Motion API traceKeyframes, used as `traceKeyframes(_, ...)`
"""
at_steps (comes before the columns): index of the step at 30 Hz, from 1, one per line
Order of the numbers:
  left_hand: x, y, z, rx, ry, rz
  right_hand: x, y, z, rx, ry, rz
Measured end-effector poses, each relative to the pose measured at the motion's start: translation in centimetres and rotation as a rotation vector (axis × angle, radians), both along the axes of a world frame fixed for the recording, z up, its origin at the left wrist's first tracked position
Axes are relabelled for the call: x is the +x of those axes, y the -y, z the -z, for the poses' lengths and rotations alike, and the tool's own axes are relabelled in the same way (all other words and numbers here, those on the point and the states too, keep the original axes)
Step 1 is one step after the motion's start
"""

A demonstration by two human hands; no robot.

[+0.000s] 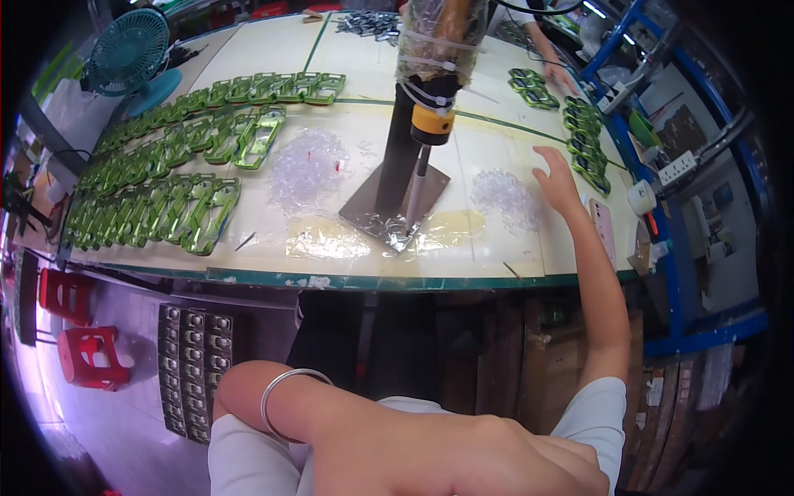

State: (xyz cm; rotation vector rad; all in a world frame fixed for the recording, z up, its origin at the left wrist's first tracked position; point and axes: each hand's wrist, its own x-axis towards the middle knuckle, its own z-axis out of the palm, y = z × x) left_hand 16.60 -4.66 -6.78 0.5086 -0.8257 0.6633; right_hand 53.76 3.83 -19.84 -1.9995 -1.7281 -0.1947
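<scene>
"On the worktop (496, 252), toward its right side, what have we got?"

"We've got the right hand (557, 178) — fingers loosely parted and a bit bent, thumb held away, nothing visible in its grip."

"Touching anything?"

"We can't tell if it meets the surface. Nearest thing is the right-hand pile of clear plastic bits (503, 197), lying just left of the fingers."

"And the left hand (496, 455)?"

"Close to the camera at the lower edge, back of it showing, silver bangle (266, 403) round that arm. Fingertips hidden, so we can't tell how far it's closed or whether it holds something."

"Middle?"

"We see a yellow-and-black driver (432, 126) pointing down beside a dark post, over a metal plate (364, 208). Bigger clear pile (306, 172) left of that."

"Farther left?"

"Green frames (153, 215), three rows, fan (128, 58) behind. On the right we log a pink phone (605, 227) beside the right forearm, more green pieces (585, 145) beyond the hand — and another person's hand (561, 76) near the far ones."
</scene>
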Motion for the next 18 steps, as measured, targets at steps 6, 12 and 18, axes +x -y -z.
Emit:
traceKeyframes(6, -3.7, -2.7, -0.7, 0.295, -0.181, 0.246, -6.2, 11.9, -1.6, -0.031, -0.215, 0.041)
traceKeyframes(12, -7.5, -7.5, 5.2, 1.154, -1.122, -1.203, -14.4, 20.3, -1.7, -0.144, -0.338, -0.068)
traceKeyframes(18, -16.3, -17.4, 12.5, 1.563, -1.631, -2.092, -19.4, 21.3, 0.1, -0.261, -0.404, -0.287)
